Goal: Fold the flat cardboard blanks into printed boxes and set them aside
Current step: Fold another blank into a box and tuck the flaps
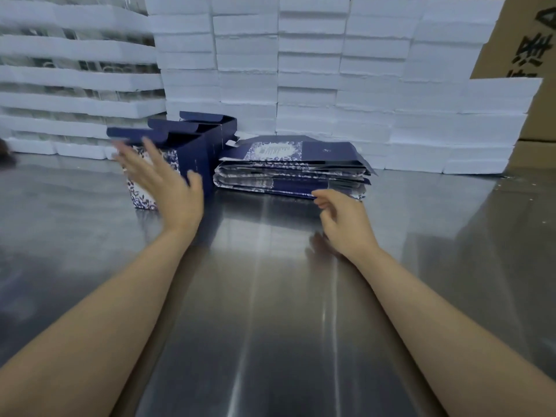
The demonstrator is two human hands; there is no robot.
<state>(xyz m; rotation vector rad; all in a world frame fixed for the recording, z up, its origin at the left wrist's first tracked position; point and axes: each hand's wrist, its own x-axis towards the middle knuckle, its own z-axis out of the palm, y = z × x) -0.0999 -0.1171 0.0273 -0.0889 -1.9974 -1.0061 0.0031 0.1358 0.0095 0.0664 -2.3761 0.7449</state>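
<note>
The left hand (168,188), blurred, is spread with straight fingers (150,152) in front of the folded navy-blue cardboard boxes with a blue-and-white floral print (192,152); whether the palm touches the nearest box cannot be told. The right hand (343,221) hangs over the table with fingers loosely curled and nothing in it, its fingertips just beside the near edge of the stack of flat navy-and-floral cardboard blanks (291,170); contact with the stack cannot be told. The two hands are well apart, both forearms bare.

The folded boxes stand upright in a row at centre left, top flaps raised, one behind the other. The stack of blanks lies flat just to their right, its top blank showing a pale printed label panel. Both rest on a shiny stainless-steel table (270,311), which reflects the arms. Behind them, a wall of stacked white foam trays (316,70) runs across the far edge of the table. A brown corrugated carton with black printed characters (529,40) stands at upper right.
</note>
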